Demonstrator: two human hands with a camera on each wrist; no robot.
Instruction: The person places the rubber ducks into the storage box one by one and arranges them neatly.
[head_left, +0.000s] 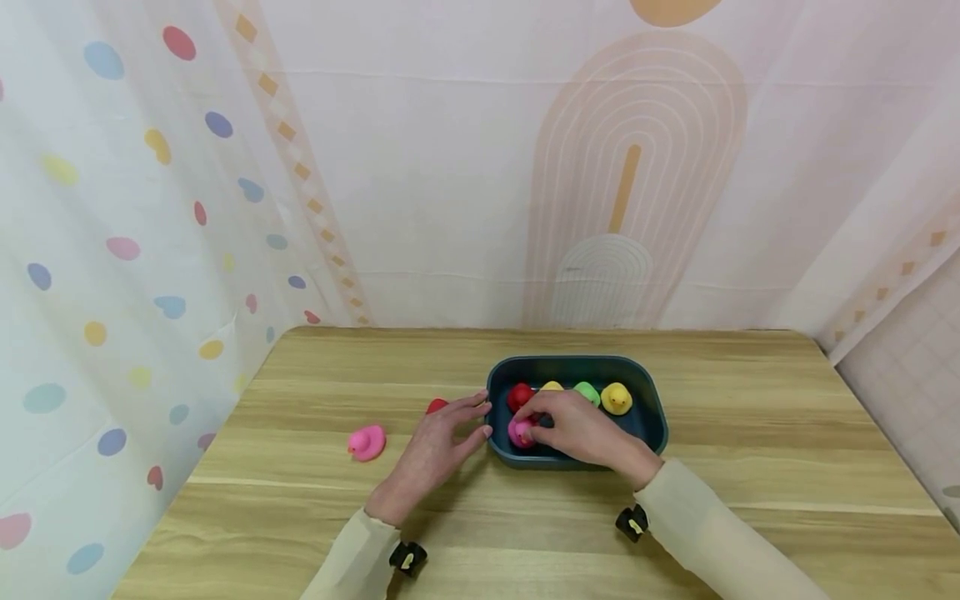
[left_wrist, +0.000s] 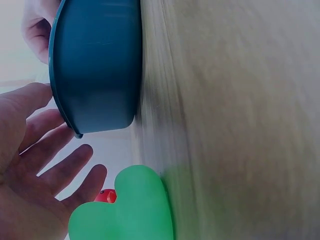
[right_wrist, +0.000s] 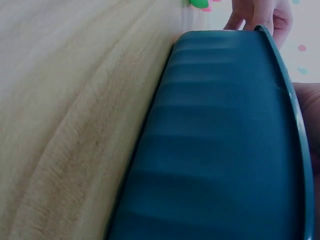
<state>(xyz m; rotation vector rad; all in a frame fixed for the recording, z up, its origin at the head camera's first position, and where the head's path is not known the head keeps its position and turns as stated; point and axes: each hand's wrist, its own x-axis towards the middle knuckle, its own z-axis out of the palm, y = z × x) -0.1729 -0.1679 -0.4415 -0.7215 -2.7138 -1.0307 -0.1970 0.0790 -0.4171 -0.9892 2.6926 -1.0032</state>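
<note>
Right hand [head_left: 587,427] at a pink duck [head_left: 521,433] in a dark blue bin, left hand [head_left: 437,448] at the rim.
Head view: the right hand's thumb and fingers pinch the pink duck in the bin's [head_left: 540,461] near left corner; a red duck [head_left: 521,396], two yellow ducks [head_left: 617,399] and a green duck [head_left: 587,392] lie farther back. The left hand's fingers are apart, touching the left rim; left on the table [head_left: 247,500] lies another pink duck [head_left: 367,442]. Left wrist view: a rounded green toy [left_wrist: 132,207] sits near the left hand, a red toy [left_wrist: 104,195] behind it. Right wrist view: the bin's side covers most of the right hand.
</note>
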